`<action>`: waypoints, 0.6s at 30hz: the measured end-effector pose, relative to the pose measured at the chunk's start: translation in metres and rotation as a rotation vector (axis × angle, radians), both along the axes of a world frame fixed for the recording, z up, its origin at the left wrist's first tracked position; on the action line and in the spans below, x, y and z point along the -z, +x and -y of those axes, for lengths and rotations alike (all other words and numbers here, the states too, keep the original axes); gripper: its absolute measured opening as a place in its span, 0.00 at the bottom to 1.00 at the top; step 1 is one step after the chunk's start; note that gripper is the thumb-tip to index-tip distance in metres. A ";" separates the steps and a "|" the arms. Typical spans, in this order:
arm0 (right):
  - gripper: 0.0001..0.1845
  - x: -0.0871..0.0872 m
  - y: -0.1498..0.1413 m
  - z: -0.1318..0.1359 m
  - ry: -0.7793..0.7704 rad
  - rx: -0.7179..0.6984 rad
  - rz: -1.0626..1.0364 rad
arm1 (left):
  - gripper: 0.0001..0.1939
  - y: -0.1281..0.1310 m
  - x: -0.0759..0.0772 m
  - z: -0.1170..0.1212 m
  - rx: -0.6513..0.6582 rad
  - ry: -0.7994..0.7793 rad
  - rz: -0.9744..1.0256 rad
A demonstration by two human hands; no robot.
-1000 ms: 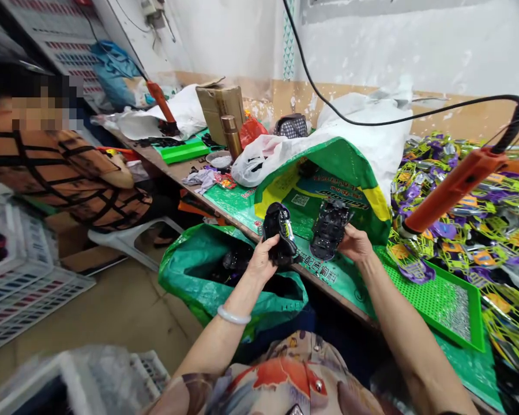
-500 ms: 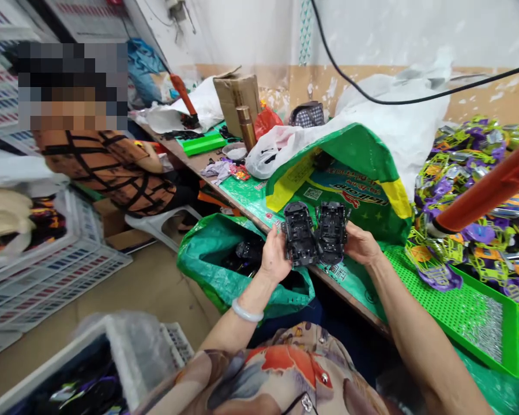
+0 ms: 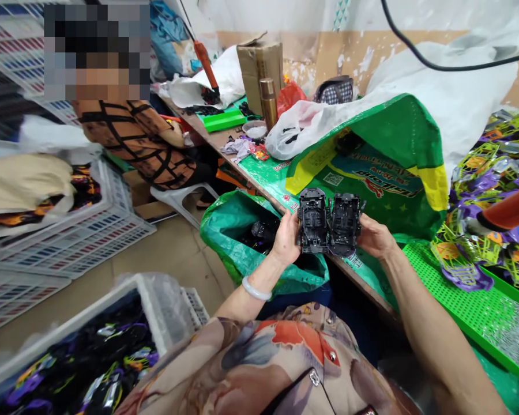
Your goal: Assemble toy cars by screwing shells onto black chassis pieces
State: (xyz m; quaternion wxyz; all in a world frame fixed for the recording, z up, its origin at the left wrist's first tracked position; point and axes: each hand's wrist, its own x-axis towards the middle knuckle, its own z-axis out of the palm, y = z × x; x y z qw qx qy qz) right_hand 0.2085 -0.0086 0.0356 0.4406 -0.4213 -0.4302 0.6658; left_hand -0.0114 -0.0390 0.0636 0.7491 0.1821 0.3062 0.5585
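Two black plastic toy car chassis are held side by side in front of me, above the table edge. My left hand [image 3: 288, 239] grips the left chassis [image 3: 313, 222] by its outer side, and my right hand [image 3: 375, 236] grips the right chassis [image 3: 344, 226] by its outer side. Their inner edges meet or nearly meet; I cannot tell which. Below my left hand a green woven sack [image 3: 225, 225] gapes, with black parts inside. Behind the chassis, on the table, lies another green and yellow sack [image 3: 409, 135] with its mouth toward me.
A green perforated tray [image 3: 432, 276] with a heap of screws is at right. Beyond it are piled purple and lime toy car shells [image 3: 493, 167] and an orange electric screwdriver [image 3: 512, 210]. A co-worker [image 3: 125, 144] sits at left. Crates [image 3: 151, 300] of parts stand on the floor.
The camera view has shifted, so the scene sits further right and higher at the left. Both chassis remain in my hands, tilted slightly differently, showing more of their inner detail.
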 end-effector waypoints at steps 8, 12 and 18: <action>0.17 0.008 -0.011 0.009 -0.024 -0.017 -0.144 | 0.26 -0.020 0.029 -0.003 -0.073 0.201 -0.135; 0.15 0.006 -0.036 0.010 0.061 -0.018 -0.181 | 0.28 -0.052 0.024 -0.010 -0.124 0.359 -0.332; 0.17 -0.001 -0.111 0.002 0.071 0.042 -0.198 | 0.38 -0.126 0.012 -0.029 -0.246 0.563 -0.813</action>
